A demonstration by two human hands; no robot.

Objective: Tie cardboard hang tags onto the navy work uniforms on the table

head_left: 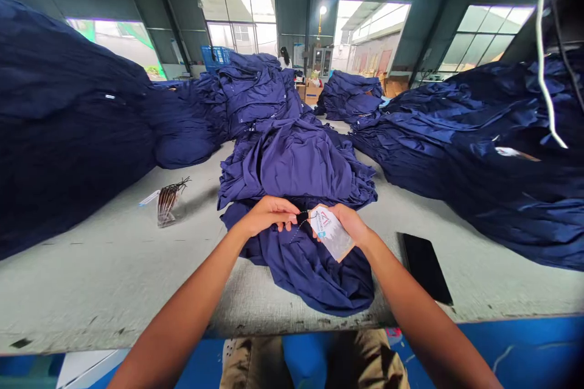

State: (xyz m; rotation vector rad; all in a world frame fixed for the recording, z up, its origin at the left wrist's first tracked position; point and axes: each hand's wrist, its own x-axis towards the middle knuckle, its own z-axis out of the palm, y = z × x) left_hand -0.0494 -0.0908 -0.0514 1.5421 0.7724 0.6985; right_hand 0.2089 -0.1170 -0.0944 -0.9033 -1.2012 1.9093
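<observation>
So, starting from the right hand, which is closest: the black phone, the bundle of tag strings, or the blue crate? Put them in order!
In the head view, from the right hand holding the hang tag, nearest first:
1. Black phone, just to the hand's right.
2. Bundle of tag strings, off to the left.
3. Blue crate, far ahead at the back.

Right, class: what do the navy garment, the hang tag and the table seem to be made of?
The navy garment looks like soft matt knit fabric, falling in loose folds. The hang tag seems coated card or plastic, with a slight sheen and printing. The table looks like a grey coated board, scuffed and marked.
</observation>
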